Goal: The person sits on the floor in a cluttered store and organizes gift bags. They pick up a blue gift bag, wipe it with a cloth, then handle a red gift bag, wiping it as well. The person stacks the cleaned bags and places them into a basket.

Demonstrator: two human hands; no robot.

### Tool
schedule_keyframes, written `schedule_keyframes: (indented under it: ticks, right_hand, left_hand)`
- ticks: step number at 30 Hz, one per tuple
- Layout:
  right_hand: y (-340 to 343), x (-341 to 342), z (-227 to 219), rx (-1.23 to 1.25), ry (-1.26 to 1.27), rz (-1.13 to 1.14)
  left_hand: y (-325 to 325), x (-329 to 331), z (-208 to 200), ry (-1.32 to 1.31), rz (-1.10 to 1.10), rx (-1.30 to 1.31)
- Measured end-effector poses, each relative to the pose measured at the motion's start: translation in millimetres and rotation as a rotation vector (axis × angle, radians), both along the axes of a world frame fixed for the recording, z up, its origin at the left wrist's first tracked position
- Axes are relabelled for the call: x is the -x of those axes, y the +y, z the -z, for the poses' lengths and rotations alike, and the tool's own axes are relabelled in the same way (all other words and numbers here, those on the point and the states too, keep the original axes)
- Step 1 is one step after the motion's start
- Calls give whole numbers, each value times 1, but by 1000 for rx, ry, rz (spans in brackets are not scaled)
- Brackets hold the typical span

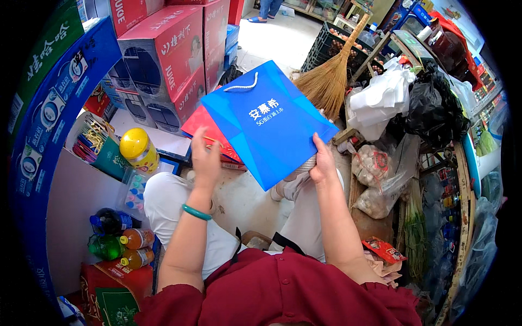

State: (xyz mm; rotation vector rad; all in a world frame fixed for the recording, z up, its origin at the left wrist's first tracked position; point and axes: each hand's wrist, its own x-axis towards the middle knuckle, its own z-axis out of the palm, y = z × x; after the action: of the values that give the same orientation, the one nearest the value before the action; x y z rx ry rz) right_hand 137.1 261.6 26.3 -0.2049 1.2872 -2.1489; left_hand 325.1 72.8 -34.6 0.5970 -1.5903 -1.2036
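A flat blue paper gift bag [247,138] with a white cord handle at its upper edge is held out over my knees. At its lower right edge, my right hand [323,160] is closed, the thumb on the front face. My left hand [205,160], with a green bangle on the wrist, is off the bag's left side, its fingers apart, slightly blurred and holding nothing I can see. Beyond that hand, a red paper bag or packet [202,122] shows partly from behind the blue one.
Stacked red juice cartons [163,54] rise at the left, near a yellow canister [138,148] and several drink bottles [124,239]. A straw broom [326,81] leans at the back right. Bags of garlic [372,165], a black plastic bag [435,106] and wooden shelving crowd the right.
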Motion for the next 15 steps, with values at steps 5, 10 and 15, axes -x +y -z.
schedule_keyframes:
  ticks: [5,10,15]
  right_hand:
    - [-4,-18,25,67,-17,-69]
    - [-4,-33,34,30,-102,-166]
    - [1,-33,42,-51,-134,-191]
  left_hand:
    - [-8,-9,-8,455,672,-930]
    - [-4,-6,-12,500,548,-1078]
    - [-3,-5,-7,579,625,-1057]
